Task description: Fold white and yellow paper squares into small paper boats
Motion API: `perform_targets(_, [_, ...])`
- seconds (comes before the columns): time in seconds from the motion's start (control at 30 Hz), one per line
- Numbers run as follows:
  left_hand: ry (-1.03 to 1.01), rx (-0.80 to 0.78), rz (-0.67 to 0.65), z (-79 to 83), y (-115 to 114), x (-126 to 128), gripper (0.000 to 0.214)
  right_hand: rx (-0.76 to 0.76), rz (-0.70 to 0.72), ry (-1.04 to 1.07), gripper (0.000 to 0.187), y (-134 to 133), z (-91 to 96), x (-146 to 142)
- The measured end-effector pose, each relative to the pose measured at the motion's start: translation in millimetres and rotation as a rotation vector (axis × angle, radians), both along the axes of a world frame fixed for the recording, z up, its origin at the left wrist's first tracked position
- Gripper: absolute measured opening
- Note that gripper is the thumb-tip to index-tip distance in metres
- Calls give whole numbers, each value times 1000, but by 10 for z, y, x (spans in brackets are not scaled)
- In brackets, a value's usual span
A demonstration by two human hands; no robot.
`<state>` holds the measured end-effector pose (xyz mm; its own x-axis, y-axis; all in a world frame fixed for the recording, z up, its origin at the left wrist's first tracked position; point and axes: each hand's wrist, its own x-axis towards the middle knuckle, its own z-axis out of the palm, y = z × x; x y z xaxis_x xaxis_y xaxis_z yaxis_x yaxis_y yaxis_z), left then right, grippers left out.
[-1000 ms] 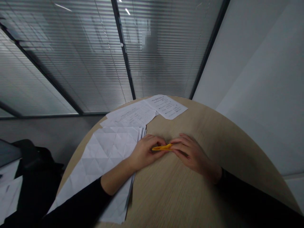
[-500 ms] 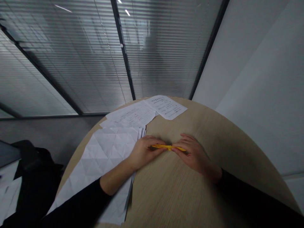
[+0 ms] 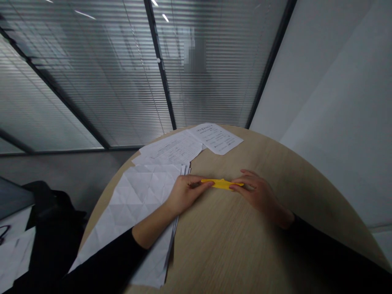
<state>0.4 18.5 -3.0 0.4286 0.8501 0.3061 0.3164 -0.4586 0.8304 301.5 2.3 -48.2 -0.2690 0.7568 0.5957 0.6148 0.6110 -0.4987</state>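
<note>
Fingertips [image 3: 206,184] of both hands grip a narrow yellow strip [image 3: 222,183], probably folded paper, by its ends, over the round wooden table [image 3: 232,249]. Left hand [image 3: 186,195] sits just right of a creased white sheet [image 3: 137,204]; right hand [image 3: 259,194] is nearer the right edge. Printed papers [image 3: 216,138] lie far.

Glass partition [image 3: 92,81] with horizontal blinds meets a white wall [image 3: 321,102]; grey floor [image 3: 73,175] adjoins the round wooden table [image 3: 232,253].
</note>
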Motion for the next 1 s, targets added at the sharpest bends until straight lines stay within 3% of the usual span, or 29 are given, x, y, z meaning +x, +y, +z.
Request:
perform_targets(0.13, [30, 52, -77, 6, -2, 11, 35, 23, 23, -3, 20, 52, -63, 169])
perform_targets(0.23, [58, 93, -75, -3, -2, 17, 40, 37, -48, -7, 22, 102, -104, 383])
perform_targets(0.47, [128, 270, -72, -40, -4, 3, 31, 171, -608, -98, 37, 331, -12, 1344])
perform_targets(0.6, [206, 374, -113, -31, -23, 16, 29, 179, -752, -272, 48, 400, -39, 1680])
perform_targets(0.73, [256, 414, -119, 8, -47, 20, 28, 163, -731, -327, 58, 393, -75, 1667])
perform_targets(0.87, [302, 459, -157, 42, -70, 24, 28, 180, -629, -308, 54, 362, -67, 1446])
perform_targets(0.93, [329, 488, -185, 60, -84, 31, 27, 141, -509, -297, 48, 344, -82, 1301])
perform_targets(1.0, [364, 513, -201, 90, -100, 43, 27, 48, -303, -301, 49, 324, -117, 1166])
